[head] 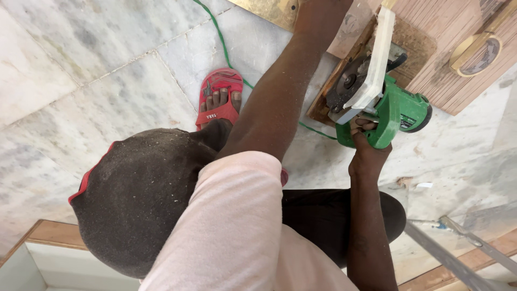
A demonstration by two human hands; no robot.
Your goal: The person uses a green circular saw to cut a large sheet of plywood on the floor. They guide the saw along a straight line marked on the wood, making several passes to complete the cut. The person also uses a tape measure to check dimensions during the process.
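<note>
My right hand point(366, 146) grips the handle of a green circular saw point(396, 110). The saw's round blade point(349, 82) sits against the edge of a brown wooden board point(414, 43). A narrow white strip point(379, 56) lies across the saw and board. My left arm stretches up across the view. Only the base of my left hand point(323, 6) shows at the top edge, by the board's corner, and its fingers are out of sight. A green cord point(225, 49) runs from the saw over the floor.
I stand on a pale marble floor point(81, 81), with my foot in a red sandal point(218, 99) and my knee in dark, dusty shorts point(140, 199). A tape roll point(476, 54) rests on a ribbed panel. Metal bars point(458, 253) lie at bottom right, a wooden frame point(48, 234) at bottom left.
</note>
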